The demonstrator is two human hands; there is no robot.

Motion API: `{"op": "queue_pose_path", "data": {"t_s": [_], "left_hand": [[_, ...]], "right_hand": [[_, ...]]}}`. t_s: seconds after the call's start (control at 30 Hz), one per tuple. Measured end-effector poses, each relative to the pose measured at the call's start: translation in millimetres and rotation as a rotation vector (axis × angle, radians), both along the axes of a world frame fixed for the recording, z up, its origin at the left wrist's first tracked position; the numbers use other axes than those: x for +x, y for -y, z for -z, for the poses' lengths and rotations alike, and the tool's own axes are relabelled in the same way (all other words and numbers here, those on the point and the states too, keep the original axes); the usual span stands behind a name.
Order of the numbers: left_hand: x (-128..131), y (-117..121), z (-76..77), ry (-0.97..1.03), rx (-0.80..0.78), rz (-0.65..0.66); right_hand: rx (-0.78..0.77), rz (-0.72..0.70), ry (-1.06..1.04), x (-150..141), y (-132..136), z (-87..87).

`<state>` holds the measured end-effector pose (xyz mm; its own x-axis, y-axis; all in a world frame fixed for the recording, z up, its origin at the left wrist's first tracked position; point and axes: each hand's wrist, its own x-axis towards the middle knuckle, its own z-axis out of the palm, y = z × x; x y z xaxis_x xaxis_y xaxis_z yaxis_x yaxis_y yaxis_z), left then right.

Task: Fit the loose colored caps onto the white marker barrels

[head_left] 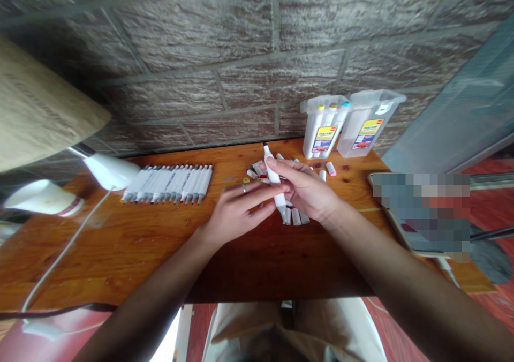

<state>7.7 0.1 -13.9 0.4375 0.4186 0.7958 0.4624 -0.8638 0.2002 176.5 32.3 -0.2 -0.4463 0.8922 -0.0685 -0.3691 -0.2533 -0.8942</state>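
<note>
White marker (pixel 273 176) in right fingers (pixel 281 166), against left fingers (pixel 263 195); "MARKER" box labels (pixel 325 138).

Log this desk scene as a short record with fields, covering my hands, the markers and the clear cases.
Left hand: fingers at the lower part of the white marker
Right hand: thumb and fingers grip that marker
Loose markers: partly hidden by the hands
Marker row: side by side on the wooden table, left of the hands
Left clear case: upright, markers inside with yellow, brown and blue tops
Right clear case: upright beside it
</note>
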Motion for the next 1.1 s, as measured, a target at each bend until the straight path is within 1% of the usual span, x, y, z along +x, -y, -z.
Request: {"op": "queue_pose_path", "data": {"t_s": [0.13, 0.27, 0.6, 1.1], "left_hand": [[0.3, -0.3, -1.2, -0.013, 0.018, -0.012], [1.3, -1.2, -2.2, -0.008, 0.009, 0.003], [-1.7, -1.5, 0.8, -0.024, -0.009, -0.032], [-1.3, -2.2, 1.0, -0.027, -0.019, -0.025]], "right_hand": [[-0.009, 0.017, -0.043, 0.1, -0.1, 1.0], [-0.014, 0.023, -0.041, 0.1, -0.3, 1.3], [-0.003, 0.056, -0.076, -1.6, -2.2, 2.2], [0.012, 0.064, -0.057, -0.6, -1.8, 0.4]]}}
